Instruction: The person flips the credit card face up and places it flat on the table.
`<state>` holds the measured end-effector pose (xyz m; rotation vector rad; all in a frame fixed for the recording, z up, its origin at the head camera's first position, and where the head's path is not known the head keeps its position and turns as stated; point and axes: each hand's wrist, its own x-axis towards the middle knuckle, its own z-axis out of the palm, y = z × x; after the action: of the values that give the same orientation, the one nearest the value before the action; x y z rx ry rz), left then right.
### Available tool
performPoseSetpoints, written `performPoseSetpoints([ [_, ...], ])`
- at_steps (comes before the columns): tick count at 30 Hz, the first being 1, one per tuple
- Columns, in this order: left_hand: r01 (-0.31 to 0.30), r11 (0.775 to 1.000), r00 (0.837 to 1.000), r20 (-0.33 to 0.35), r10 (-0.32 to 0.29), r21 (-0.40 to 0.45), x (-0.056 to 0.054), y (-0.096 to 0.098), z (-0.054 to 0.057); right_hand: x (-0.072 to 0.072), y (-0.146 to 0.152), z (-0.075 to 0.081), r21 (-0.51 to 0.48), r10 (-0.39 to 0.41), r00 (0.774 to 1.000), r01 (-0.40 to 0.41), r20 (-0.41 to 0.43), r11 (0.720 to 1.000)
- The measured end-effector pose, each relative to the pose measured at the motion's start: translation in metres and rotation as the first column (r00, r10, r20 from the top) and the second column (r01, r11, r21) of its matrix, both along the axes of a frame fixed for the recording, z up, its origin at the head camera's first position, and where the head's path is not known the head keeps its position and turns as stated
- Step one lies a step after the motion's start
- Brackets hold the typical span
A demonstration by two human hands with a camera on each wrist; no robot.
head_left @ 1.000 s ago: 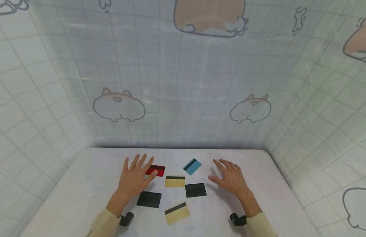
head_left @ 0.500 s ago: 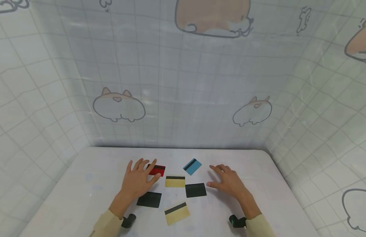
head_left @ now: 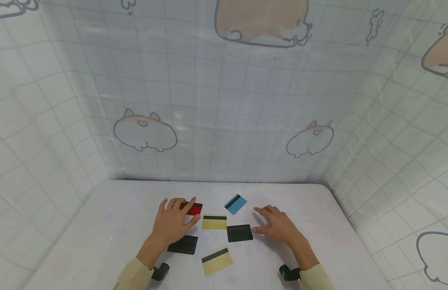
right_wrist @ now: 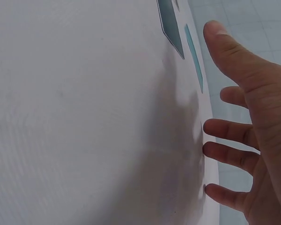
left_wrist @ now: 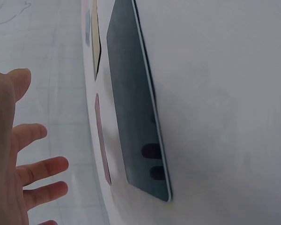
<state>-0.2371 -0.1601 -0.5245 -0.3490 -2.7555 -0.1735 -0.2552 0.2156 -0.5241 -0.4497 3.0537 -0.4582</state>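
My left hand (head_left: 170, 225) hovers with spread, relaxed fingers over the left side of the card group, overlapping a red card (head_left: 197, 208) and the corner of a black card (head_left: 183, 245) in the head view. The left wrist view shows that black card (left_wrist: 136, 103) flat on the table, with the fingers apart from it. My right hand (head_left: 278, 225) holds nothing; its fingers are loosely bent, thumb tip right at the edge of a second black card (head_left: 240, 233). A blue card (head_left: 235, 204) lies just beyond it. Two yellow cards with dark stripes lie centrally, one farther (head_left: 214, 224), one nearer (head_left: 217, 262).
All the cards lie flat and separate on a white table (head_left: 82, 241). Its far edge meets a hanging sheet (head_left: 224, 121) printed with cartoon animals, which also encloses both sides. A dark camera mount sits on each wrist, the left one (head_left: 160, 272) and the right one (head_left: 288, 273).
My left hand has shifted slightly right and toward me, its fingers bending more. My right hand has drifted a little left and nearer, its fingers curving. The cards have stayed in place.
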Motion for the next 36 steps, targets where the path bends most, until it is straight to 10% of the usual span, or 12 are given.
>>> performPoseSetpoints([
  [36,0.095,0.995,0.985,0.144,-0.094,0.003,0.006,0.031,0.005,0.0,-0.01,-0.005,0.036,0.078,0.997,-0.079,0.005,0.996],
])
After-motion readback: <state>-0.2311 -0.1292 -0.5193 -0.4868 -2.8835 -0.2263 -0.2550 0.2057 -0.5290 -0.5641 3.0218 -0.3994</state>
